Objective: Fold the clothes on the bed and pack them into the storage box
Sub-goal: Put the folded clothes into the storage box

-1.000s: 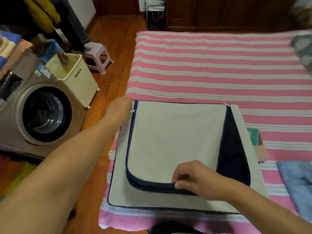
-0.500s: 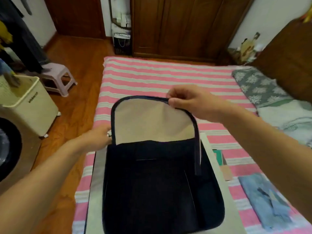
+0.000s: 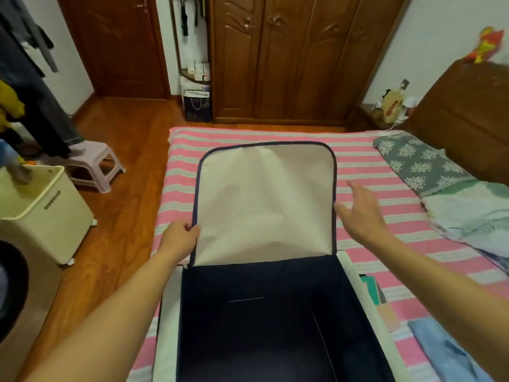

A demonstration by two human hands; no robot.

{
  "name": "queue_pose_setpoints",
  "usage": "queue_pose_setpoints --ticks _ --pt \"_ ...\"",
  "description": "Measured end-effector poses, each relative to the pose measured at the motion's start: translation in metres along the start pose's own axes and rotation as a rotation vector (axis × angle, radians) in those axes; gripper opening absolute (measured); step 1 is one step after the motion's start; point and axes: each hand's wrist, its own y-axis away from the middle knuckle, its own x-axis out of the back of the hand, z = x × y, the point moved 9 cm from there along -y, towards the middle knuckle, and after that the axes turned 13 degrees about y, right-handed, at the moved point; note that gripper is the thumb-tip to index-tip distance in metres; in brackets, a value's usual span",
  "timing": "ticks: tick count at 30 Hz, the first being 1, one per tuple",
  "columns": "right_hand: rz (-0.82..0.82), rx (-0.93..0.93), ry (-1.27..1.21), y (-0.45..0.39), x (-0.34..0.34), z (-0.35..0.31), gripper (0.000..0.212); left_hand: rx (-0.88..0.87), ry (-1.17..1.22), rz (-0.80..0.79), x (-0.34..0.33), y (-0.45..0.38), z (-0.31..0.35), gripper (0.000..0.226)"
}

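Observation:
A fabric storage box [image 3: 355,279] with a dark navy inside lies open on the pink striped bed [image 3: 366,164]. Its beige lid flap [image 3: 264,199] is thrown back away from me. My left hand [image 3: 179,238] grips the flap's left edge near the hinge. My right hand [image 3: 358,213] hovers beside the flap's right edge with fingers spread, holding nothing. A folded light blue garment [image 3: 446,351] lies on the bed at the lower right. More pale clothes [image 3: 473,213] are piled at the right edge.
A grey floral pillow [image 3: 413,161] lies by the wooden headboard [image 3: 468,114]. A small teal and pink item [image 3: 377,296] sits right of the box. Left of the bed are a cream laundry basket [image 3: 46,216], a purple stool [image 3: 93,164] and a washing machine [image 3: 13,293].
The lid went from nearly shut to fully flipped back. My right hand lifted its front edge over, then let go. My left hand moved from the box corner to the flap's left edge.

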Motion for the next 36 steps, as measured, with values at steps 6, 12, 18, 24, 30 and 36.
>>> queue_pose_setpoints --ticks 6,12,18,24,30,36 --pt "-0.433 0.066 0.069 0.038 -0.141 0.052 0.021 0.175 -0.102 0.079 -0.003 -0.036 -0.064 0.044" --pt "-0.486 -0.182 -0.113 0.021 -0.176 0.071 0.026 -0.088 -0.317 0.110 -0.019 0.013 -0.063 0.034" --pt "-0.575 -0.378 -0.408 0.015 -0.193 0.076 0.022 0.149 -0.294 0.065 -0.013 -0.021 -0.090 0.011" --pt "-0.882 -0.400 -0.149 -0.008 -0.220 0.073 0.023 0.290 -0.526 0.041 -0.027 -0.028 -0.085 0.027" --pt "-0.396 -0.328 -0.332 0.017 -0.136 0.109 0.045 -0.106 -0.289 0.290 -0.041 0.111 -0.023 0.040" --pt "-0.621 -0.551 -0.586 0.151 -0.116 0.274 0.026 0.128 0.201 -0.217 -0.197 0.268 0.034 0.023"
